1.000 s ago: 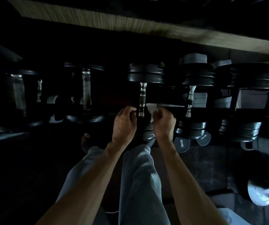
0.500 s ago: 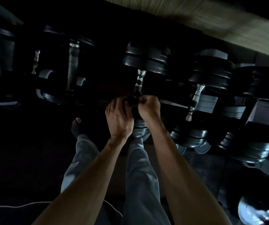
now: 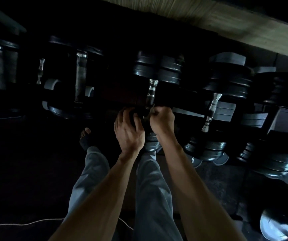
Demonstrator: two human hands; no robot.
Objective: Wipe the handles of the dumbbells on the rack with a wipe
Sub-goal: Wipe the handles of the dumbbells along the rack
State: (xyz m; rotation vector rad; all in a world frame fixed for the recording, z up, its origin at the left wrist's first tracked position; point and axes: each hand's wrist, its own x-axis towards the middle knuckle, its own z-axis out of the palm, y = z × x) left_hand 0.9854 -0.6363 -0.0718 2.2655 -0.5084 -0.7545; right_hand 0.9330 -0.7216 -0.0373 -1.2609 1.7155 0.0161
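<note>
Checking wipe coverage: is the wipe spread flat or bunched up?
Bunched: only a small crumpled bit of wipe shows, pinched in the right hand against the handle.

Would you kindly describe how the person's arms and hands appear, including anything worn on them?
Both forearms are bare, with no sleeves reaching them. The left hand and right hand wear no gloves, and no watch, ring or bracelet is visible in the dim light.

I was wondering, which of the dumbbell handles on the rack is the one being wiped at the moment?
The middle handle: both the left hand and the right hand, which grips the wipe, are at its near end. The handle to its right is untouched.
</note>
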